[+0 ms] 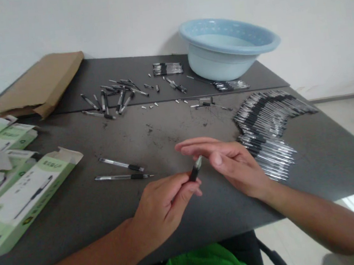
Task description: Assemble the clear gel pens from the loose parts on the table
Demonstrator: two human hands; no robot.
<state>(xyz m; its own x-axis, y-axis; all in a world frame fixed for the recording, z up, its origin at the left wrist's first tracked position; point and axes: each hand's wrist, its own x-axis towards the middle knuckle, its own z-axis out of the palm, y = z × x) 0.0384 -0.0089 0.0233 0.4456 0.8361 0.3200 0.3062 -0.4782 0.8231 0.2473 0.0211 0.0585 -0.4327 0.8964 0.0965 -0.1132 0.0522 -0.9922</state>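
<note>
My left hand [167,201] pinches a pen [195,170] by its black grip, with the clear tip pointing up and to the right. Close to that tip is my right hand [230,160], its fingers stretched out and the thumb apart; it appears to hold nothing. To the left of my hands lie two clear pens with black grips, an upper pen [120,164] and a lower pen [121,177]. Right of my right hand, many pens [267,119] are laid side by side in a curved row.
Loose pens and parts [119,94] are scattered at the back. A light blue basin [223,60] stands at the back right, near small pen bundles [167,68]. At left are a brown cardboard box [39,83] and green-white pen boxes [34,194]. Ink smudges mark the dark table [170,127].
</note>
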